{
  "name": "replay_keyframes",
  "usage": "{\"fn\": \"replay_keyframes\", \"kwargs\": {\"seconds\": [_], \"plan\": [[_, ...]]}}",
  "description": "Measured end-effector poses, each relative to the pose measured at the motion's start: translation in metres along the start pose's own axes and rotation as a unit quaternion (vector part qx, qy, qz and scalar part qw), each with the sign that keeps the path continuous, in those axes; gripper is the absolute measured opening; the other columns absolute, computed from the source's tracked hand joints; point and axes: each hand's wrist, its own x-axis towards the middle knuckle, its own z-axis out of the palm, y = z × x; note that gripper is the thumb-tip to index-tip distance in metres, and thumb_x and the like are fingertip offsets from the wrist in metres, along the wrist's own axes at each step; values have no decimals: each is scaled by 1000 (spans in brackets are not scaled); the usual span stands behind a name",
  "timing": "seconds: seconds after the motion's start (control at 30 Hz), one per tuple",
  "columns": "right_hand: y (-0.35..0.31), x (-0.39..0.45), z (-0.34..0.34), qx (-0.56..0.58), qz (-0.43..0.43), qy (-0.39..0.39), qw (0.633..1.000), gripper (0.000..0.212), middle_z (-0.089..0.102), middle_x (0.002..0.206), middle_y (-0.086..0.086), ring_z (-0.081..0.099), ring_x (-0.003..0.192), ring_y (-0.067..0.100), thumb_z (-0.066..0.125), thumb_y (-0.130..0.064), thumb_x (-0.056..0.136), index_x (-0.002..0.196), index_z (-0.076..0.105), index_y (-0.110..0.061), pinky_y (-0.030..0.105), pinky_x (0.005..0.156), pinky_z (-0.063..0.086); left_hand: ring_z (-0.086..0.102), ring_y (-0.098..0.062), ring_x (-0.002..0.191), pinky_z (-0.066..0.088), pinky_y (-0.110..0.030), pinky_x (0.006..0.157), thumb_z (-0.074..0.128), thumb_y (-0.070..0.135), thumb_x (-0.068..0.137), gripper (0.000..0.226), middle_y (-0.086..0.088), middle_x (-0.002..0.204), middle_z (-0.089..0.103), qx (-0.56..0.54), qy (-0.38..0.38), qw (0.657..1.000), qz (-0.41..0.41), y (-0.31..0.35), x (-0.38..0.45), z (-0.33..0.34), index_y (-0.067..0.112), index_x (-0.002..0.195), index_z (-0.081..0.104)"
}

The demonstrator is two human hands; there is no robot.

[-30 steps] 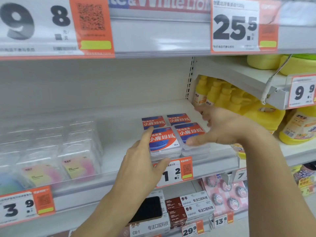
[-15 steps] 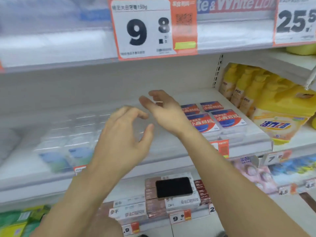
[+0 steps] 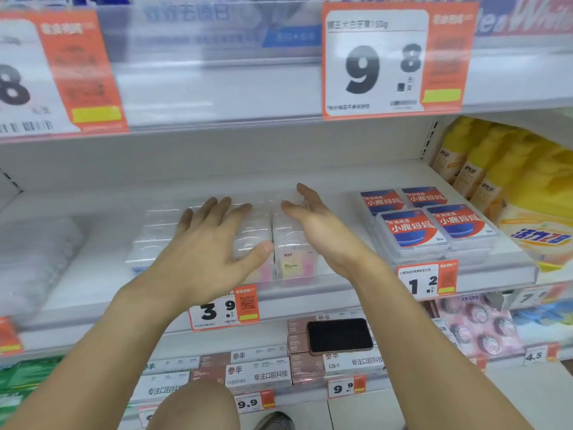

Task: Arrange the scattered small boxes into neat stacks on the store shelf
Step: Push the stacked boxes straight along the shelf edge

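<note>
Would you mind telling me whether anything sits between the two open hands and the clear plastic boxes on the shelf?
Nothing visible does. The left hand and right hand are spread right at the clear plastic boxes, fingers straight; the red-and-blue labelled boxes stand apart, further right.

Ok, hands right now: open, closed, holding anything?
Left hand: open, fingers spread over the clear boxes, holding nothing.
Right hand: open, beside the same boxes, holding nothing.

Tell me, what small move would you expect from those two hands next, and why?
Probably both hands close in on the clear boxes and square them up. The left hand is spread open over that group, the right hand open beside it, neither gripping anything. The red and blue boxes to the right already sit in even stacks.
</note>
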Motion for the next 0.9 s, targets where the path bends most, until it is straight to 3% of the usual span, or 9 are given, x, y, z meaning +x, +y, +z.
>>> {"fn": "replay_keyframes", "kwargs": {"seconds": [0.1, 0.23, 0.3, 0.37, 0.5, 0.63, 0.8, 0.9], "plan": [[0, 1, -2, -15, 4, 11, 1000, 66, 25, 160, -6, 27, 146, 14, 49, -46, 98, 155, 17, -36, 26, 99, 25, 28, -25, 142, 21, -45, 117, 21, 72, 81, 80, -6, 151, 38, -67, 101, 992, -35, -17, 2, -10, 26, 144, 38], [-3, 6, -7, -27, -1, 20, 999, 67, 26, 161, -3, 30, 145, 15, 52, -47, 96, 154, 21, -37, 28, 104, 26, 48, -31, 123, 38, -39, 102, 52, 52, 85, 59, -11, 134, 51, -147, 212, 947, -193, -62, 5, -19, 17, 133, 51], [-7, 10, -7, -36, -9, 21, 999, 64, 30, 159, -2, 32, 144, 14, 55, -45, 95, 152, 26, -41, 28, 102, 28, 53, -30, 119, 40, -38, 100, 60, 42, 88, 51, -11, 131, 55, -204, 205, 919, -268, -87, 7, -14, 19, 132, 51], [-8, 15, -5, -58, -15, 23, 998, 60, 39, 153, -4, 36, 140, 10, 56, -45, 94, 148, 31, -46, 27, 101, 30, 56, -27, 115, 42, -37, 101, 61, 45, 85, 52, -7, 130, 57, -295, 156, 890, -310, -104, 9, -6, 28, 133, 50], [-9, 21, 1, -122, -14, 42, 992, 48, 49, 138, -12, 44, 129, 6, 55, -45, 93, 140, 46, -47, 25, 103, 33, 55, -18, 109, 39, -27, 93, 62, 41, 88, 46, 9, 128, 56, -446, 119, 833, -304, -107, 13, 7, 34, 132, 53], [-12, 21, 1, -141, -13, 41, 989, 46, 47, 125, -14, 45, 117, 6, 58, -39, 93, 138, 49, -43, 23, 96, 34, 54, -17, 107, 37, -25, 91, 61, 41, 88, 45, 12, 119, 51, -432, 126, 841, -300, -107, 13, 8, 33, 132, 53], [-16, 21, -2, -158, -12, 41, 987, 45, 45, 124, -11, 46, 113, 8, 62, -40, 92, 135, 50, -40, 23, 91, 36, 55, -20, 119, 41, -30, 99, 63, 42, 87, 48, 7, 135, 55, -418, 120, 850, -297, -109, 13, 5, 27, 132, 55], [-21, 21, -4, -184, -8, 35, 982, 45, 48, 106, -18, 54, 94, 1, 62, -42, 92, 134, 50, -38, 22, 80, 41, 52, -20, 125, 38, -32, 105, 61, 43, 89, 51, 5, 140, 53, -399, 115, 860, -296, -109, 12, 4, 24, 135, 54]]}}
